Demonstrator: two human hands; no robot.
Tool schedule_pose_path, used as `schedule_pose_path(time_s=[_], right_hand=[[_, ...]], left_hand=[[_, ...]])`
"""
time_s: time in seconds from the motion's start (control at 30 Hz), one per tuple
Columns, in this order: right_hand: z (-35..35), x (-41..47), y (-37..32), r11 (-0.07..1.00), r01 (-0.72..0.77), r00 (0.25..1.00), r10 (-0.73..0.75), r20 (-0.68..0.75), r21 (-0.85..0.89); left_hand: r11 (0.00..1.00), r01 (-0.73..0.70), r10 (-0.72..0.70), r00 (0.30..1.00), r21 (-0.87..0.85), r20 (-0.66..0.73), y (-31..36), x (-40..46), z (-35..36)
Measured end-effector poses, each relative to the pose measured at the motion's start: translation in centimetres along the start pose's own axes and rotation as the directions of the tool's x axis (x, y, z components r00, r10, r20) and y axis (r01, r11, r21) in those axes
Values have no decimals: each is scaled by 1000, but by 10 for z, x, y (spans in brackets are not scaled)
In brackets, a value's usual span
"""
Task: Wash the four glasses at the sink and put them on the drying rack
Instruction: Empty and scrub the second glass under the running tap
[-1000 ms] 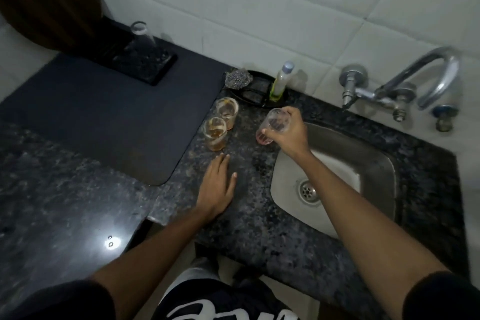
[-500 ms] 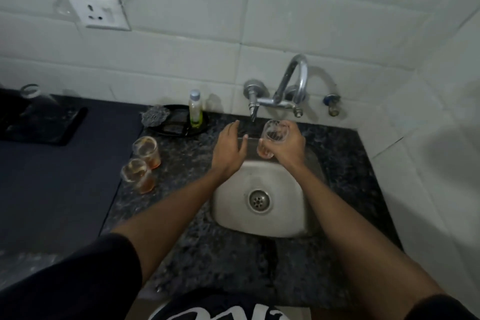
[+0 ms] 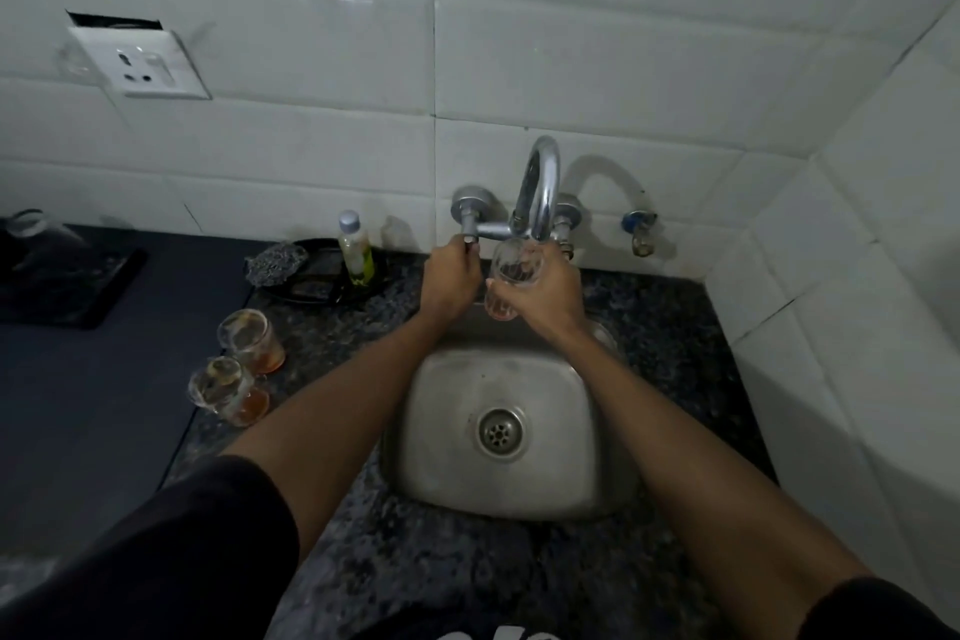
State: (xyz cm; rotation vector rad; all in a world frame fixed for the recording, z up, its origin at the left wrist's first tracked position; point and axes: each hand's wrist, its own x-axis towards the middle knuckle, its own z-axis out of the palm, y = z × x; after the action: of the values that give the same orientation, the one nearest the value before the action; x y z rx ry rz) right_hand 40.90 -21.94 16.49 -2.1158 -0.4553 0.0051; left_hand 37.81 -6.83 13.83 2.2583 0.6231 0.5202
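Note:
My right hand (image 3: 545, 291) grips a clear glass (image 3: 511, 270) with a reddish film at its bottom, held under the spout of the chrome tap (image 3: 540, 187) above the steel sink (image 3: 566, 473). My left hand (image 3: 449, 283) is curled round the tap's left handle (image 3: 470, 237). No water is seen running. Two more glasses with orange dregs stand left of the sink, one (image 3: 252, 340) behind the other (image 3: 228, 390). A fourth glass (image 3: 28, 224) sits upside down on the black drying rack (image 3: 72, 283) at far left.
A black dish (image 3: 311, 286) by the wall holds a steel scrubber (image 3: 275, 263) and a small soap bottle (image 3: 356, 250). A dark mat (image 3: 104, 379) covers the counter on the left. A second valve (image 3: 639, 231) juts from the tiled wall. White tiles close the right side.
My left hand has moved from above the sink up to the tap handle and closed on it. My right hand has lifted the glass closer under the spout.

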Motion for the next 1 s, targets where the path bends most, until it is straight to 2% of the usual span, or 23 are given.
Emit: schedule_pose_path(time_s=[0.33, 0.77, 0.97, 1.0], right_hand=[[-1, -3, 5, 1000, 24, 999, -23, -33, 20], [-7, -15, 10, 999, -4, 1000, 4, 6, 37], [-9, -18, 10, 999, -2, 1000, 1, 20, 42], [-10, -18, 10, 999, -5, 1000, 4, 21, 43]], left_hand=[[994, 50, -56, 997, -102, -57, -2, -3, 5], [979, 73, -95, 989, -189, -114, -1, -4, 6], [971, 79, -103, 990, -228, -97, 4, -11, 1], [957, 117, -142, 987, -264, -77, 3, -10, 4]])
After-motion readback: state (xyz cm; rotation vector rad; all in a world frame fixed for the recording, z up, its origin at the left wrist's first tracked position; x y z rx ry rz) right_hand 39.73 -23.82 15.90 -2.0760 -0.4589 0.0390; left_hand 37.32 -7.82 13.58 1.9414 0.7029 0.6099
